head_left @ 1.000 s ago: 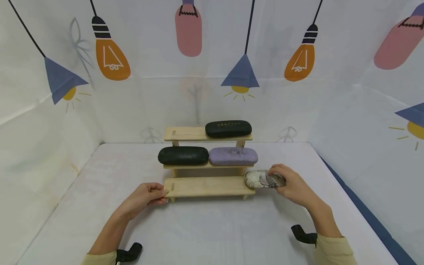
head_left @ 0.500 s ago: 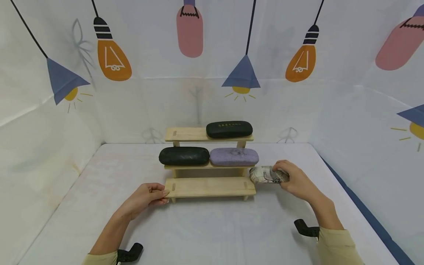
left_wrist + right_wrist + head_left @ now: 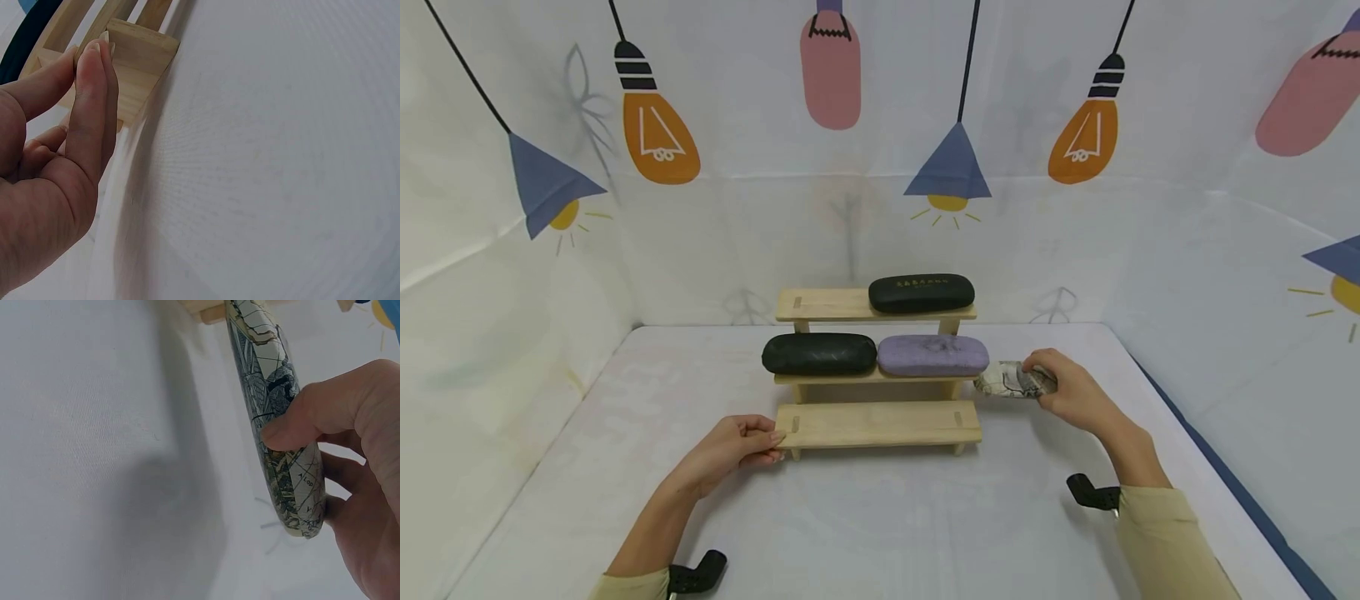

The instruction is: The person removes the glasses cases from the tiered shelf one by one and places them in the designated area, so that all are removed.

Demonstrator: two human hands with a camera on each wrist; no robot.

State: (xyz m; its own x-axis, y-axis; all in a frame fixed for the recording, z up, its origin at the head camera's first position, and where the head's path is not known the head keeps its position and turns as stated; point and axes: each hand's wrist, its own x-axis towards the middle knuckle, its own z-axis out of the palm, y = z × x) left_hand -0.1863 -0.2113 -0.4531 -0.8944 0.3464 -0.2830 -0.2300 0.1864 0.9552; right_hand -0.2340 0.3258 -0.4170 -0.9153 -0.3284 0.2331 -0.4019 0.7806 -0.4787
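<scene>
A three-tier wooden display stand (image 3: 880, 425) stands mid-table. My left hand (image 3: 730, 450) pinches the left end of its bottom shelf, thumb on top and fingers beneath; the left wrist view shows the fingertips at the board's edge. Between thumb and fingers of my right hand (image 3: 1078, 400) is a map-patterned glasses case (image 3: 275, 419), held above the table to the right of the stand. In the head view the case's left end lies close to the stand's middle tier, partly behind the purple glasses case (image 3: 934, 356). Whether they touch I cannot tell.
A dark green glasses case (image 3: 818, 354) sits left of the purple one on the middle shelf. Another dark case (image 3: 921, 293) with gold lettering rests on the right of the top shelf. White cloth printed with lamps (image 3: 947, 162) hangs behind the white table (image 3: 880, 533).
My right hand has moved the map-patterned case up and back, from the bottom shelf's right end to beside the middle tier. The left hand keeps its hold on the stand.
</scene>
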